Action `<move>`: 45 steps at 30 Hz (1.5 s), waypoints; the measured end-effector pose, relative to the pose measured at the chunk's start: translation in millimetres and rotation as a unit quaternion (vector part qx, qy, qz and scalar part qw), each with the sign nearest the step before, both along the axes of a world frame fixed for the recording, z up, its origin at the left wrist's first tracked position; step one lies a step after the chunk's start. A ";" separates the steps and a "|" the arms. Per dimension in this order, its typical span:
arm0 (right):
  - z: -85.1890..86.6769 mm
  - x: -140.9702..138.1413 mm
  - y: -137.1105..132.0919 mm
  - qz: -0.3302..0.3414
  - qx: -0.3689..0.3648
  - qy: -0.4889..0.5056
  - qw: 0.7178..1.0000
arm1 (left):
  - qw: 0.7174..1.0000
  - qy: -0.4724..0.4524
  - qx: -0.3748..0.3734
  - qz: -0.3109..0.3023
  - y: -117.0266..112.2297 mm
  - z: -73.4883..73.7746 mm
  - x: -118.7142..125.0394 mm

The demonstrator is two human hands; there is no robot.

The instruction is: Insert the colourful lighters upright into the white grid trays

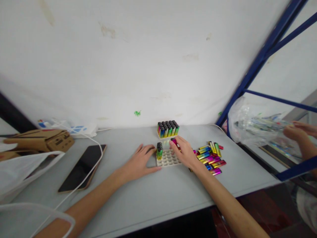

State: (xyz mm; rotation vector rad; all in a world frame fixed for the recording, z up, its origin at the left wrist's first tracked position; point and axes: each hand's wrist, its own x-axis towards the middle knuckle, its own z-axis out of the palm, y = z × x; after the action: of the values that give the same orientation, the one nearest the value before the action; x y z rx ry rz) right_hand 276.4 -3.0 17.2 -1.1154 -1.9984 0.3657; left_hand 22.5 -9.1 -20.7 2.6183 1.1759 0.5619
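Note:
A pale tray with rows of holes [168, 161] lies on the table between my hands. A few green-and-yellow lighters [159, 152] stand upright along its left side. My left hand [141, 161] rests with fingers spread beside the tray's left edge, its thumb at the front corner. My right hand [184, 152] is closed on a pinkish-purple lighter [174, 142] above the tray's back right part. Behind stands a second tray packed with upright, black-topped lighters [168, 129]. To the right of my right hand, loose shiny lighters [210, 158] lie in a pile.
A phone [83, 168] lies at the left under a white cable [100, 155]. Further left are a cardboard box [47, 140], a power strip [84, 129] and a white bag [22, 172]. Past the blue frame [247, 79], another person's hands [299, 132] hold a clear plastic bag [244, 124].

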 end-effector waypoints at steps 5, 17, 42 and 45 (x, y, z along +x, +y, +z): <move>-0.3 1.6 -3.4 0.051 -0.025 -0.065 0.996 | 1.000 -0.012 0.012 -0.007 0.6 -2.9 -0.6; -4.3 -9.7 -11.2 0.098 -0.024 -0.261 0.960 | 1.000 -0.009 0.014 -0.008 2.8 -6.4 -1.2; -6.7 112.8 15.2 0.040 -0.109 -0.180 0.977 | 1.000 0.005 0.023 -0.002 4.0 -5.6 -1.3; -13.2 111.4 17.8 0.045 -0.093 -0.182 0.978 | 1.000 0.005 0.023 -0.001 4.0 -5.8 -1.1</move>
State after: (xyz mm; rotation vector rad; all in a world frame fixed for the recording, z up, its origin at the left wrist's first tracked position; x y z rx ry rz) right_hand 387.8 14.9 3.9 -1.2834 -2.3821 0.4261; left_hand 21.4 -5.0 -26.6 2.6641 1.1758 0.5828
